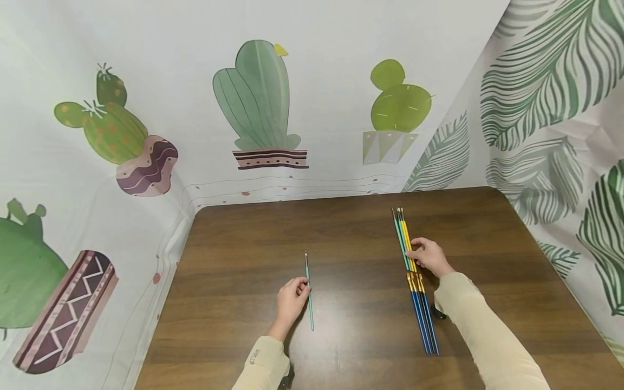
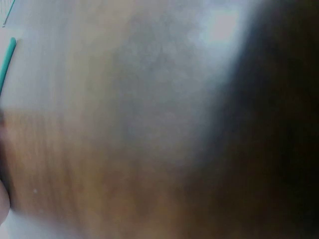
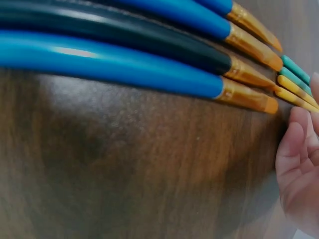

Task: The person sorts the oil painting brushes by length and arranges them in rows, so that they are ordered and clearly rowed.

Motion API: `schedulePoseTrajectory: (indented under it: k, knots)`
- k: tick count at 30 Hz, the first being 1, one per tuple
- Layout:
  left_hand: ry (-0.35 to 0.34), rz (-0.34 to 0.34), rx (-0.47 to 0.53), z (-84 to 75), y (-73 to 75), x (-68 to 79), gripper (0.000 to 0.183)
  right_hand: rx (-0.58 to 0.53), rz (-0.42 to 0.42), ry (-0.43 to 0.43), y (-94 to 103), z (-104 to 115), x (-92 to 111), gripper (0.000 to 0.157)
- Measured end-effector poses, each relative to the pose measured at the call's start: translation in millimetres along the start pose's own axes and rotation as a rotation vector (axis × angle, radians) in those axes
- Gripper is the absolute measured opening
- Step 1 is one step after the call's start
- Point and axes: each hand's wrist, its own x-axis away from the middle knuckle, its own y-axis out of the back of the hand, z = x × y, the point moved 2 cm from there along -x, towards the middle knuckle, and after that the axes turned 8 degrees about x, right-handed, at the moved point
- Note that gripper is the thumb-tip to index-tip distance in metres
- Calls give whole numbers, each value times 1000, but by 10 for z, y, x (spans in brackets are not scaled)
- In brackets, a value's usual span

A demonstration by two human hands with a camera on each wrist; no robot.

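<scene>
A slim teal paintbrush (image 1: pixel 311 310) lies near the middle of the table, bristles pointing to the far edge. My left hand (image 1: pixel 291 299) pinches its handle between thumb and fingers; the tail end of the teal handle (image 2: pixel 7 62) shows at the left wrist view's edge. On the right, my right hand (image 1: pixel 431 257) has its thumb and curled fingers about the handle of a yellow paintbrush (image 1: pixel 405 230). Beside the yellow brushes lie teal paintbrushes (image 1: pixel 397 230), all side by side. Exactly how the right fingertips meet the handle is partly hidden.
Nearer me, blue paintbrushes (image 1: pixel 417 314) and a black paintbrush (image 3: pixel 149 42) lie in a row, their gold ferrules close to the teal and yellow handle ends. The brown wooden table (image 1: pixel 234 244) meets a cactus-print cloth (image 1: pixel 331 108) at its far edge.
</scene>
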Motion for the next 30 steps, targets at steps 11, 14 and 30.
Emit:
schedulePoseTrajectory:
  k: [11,14,30]
  knots:
    - [-7,-2,-6,-10,2,-11,12,81,-11,-37,-14,-16,-34,38]
    - [-6,-6,-11,-13,4,-13,12,82,-12,-43,-12,-27,-42,38]
    - [89,34,-5,-12,-6,-12,22,69,-8,-66,-31,-29,-39,38]
